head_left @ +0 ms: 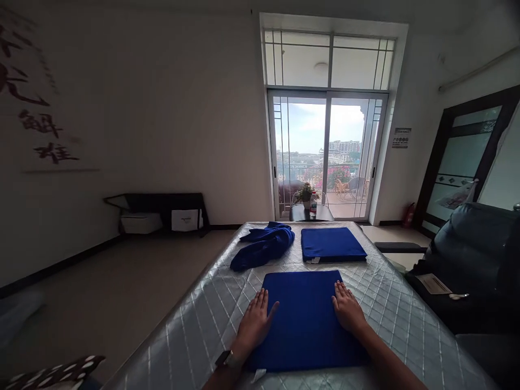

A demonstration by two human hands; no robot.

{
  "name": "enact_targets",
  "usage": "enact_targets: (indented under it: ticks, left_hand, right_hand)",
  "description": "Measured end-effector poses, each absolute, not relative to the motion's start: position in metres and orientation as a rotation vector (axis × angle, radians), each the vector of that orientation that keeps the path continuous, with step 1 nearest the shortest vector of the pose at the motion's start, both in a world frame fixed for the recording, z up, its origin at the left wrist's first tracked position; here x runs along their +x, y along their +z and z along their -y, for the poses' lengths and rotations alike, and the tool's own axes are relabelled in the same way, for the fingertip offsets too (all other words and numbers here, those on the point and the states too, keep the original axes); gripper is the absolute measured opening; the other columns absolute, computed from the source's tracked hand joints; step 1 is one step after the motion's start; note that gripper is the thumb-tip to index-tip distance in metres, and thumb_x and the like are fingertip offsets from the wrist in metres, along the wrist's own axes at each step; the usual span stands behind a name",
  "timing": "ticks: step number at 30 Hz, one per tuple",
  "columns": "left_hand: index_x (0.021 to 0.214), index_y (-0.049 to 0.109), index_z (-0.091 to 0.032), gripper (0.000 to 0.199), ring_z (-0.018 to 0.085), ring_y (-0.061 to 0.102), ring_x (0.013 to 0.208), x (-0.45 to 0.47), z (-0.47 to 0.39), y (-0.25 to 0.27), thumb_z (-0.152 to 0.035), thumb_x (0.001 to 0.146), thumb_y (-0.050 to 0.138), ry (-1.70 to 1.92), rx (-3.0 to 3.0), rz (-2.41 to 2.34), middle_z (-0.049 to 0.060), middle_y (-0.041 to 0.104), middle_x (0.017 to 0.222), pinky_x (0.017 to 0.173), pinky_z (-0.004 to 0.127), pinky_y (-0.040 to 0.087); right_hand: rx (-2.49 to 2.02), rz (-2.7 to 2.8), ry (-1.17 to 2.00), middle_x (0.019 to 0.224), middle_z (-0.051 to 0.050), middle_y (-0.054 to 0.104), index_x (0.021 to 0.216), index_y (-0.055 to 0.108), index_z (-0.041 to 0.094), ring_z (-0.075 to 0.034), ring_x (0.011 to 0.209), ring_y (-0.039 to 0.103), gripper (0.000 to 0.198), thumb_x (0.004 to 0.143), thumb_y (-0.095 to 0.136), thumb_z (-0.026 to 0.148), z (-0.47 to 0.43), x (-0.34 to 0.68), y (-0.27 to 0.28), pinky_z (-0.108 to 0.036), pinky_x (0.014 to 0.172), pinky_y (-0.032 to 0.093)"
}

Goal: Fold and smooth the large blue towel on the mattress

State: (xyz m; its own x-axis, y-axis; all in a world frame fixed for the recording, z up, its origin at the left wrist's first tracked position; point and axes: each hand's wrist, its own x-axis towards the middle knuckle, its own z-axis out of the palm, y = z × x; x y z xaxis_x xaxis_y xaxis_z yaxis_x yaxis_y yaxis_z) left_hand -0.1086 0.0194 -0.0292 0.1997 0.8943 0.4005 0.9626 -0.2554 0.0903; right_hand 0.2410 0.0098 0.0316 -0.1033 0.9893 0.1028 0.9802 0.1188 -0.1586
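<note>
Fingers (pixel 261 298) of left hand (pixel 255 320) and right hand (pixel 348 310) lie extended, gripping nothing, at opposite edges of a blue cloth square (pixel 304 322).

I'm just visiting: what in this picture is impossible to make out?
From the head view:
Near blue square: the left hand and right hand cover parts of its side edges.
White tag: any writing is too small to read.
Bottle: label too small to read.
Spotted fabric: cut off by the bottom edge.

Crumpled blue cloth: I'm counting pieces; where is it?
Head view: the crumpled blue cloth lies beyond the left hand, left of the farther folded blue cloth.
</note>
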Motion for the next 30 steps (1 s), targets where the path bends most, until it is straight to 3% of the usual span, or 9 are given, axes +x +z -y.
enact_targets:
  ticks: [4,10,16,22,25,30]
  left_hand:
    - [0.156,0.038,-0.009,0.078,0.031,0.035,0.151,-0.102,-0.019,-0.022,-0.063,0.102,0.019,-0.462,-2.328,1.950,0.018,0.038,0.163,0.122,0.049,0.034]
    - [0.156,0.037,-0.014,0.075,0.031,0.036,0.151,-0.103,-0.017,-0.022,-0.062,0.102,0.019,-0.510,-2.331,1.916,0.016,0.042,0.161,0.121,0.053,0.035]
    - [0.152,0.043,-0.004,0.085,0.033,0.037,0.150,-0.076,-0.003,0.011,-0.068,0.100,0.019,-0.426,-2.182,2.008,0.021,0.042,0.159,0.123,0.053,0.032]
    - [0.156,0.035,-0.011,0.074,0.026,0.032,0.152,0.033,0.036,0.040,-0.060,0.104,0.019,-0.447,-2.734,1.608,0.014,0.036,0.163,0.125,0.045,0.033]
    - [0.160,0.026,-0.017,0.067,0.022,0.026,0.154,0.086,0.051,0.036,-0.055,0.105,0.022,-0.562,-2.943,1.359,0.009,0.029,0.167,0.127,0.043,0.028]
    - [0.161,0.022,-0.020,0.065,0.021,0.022,0.156,0.089,0.056,0.032,-0.055,0.105,0.019,-0.575,-3.030,1.417,0.007,0.025,0.168,0.129,0.044,0.022]
  right_hand:
    - [-1.990,2.225,0.081,0.167,-0.015,0.023,0.157,0.030,0.002,-0.022,0.156,0.016,0.064,0.102,0.021,0.032,0.000,0.238,0.040,-0.042,0.127,0.015]
    - [-1.950,2.240,0.154,0.167,-0.012,0.022,0.158,0.029,0.006,-0.022,0.156,0.017,0.066,0.103,0.021,0.042,0.051,0.244,0.033,-0.042,0.127,0.017]
    - [-1.982,2.194,0.229,0.167,-0.010,0.020,0.159,0.027,0.007,-0.022,0.156,0.016,0.065,0.103,0.023,0.041,0.080,0.251,0.024,-0.043,0.128,0.017]
    - [-1.968,2.185,0.243,0.167,-0.010,0.020,0.159,0.027,0.008,-0.024,0.156,0.015,0.065,0.103,0.025,0.040,0.078,0.250,0.021,-0.045,0.127,0.018]
    - [-1.961,2.223,0.206,0.167,-0.010,0.021,0.159,0.028,0.009,-0.024,0.156,0.015,0.063,0.101,0.028,0.034,0.077,0.253,0.015,-0.045,0.127,0.019]
    - [-1.972,2.260,0.186,0.167,-0.009,0.019,0.158,0.028,0.008,-0.024,0.155,0.016,0.063,0.101,0.028,0.034,0.074,0.254,0.014,-0.044,0.127,0.018]
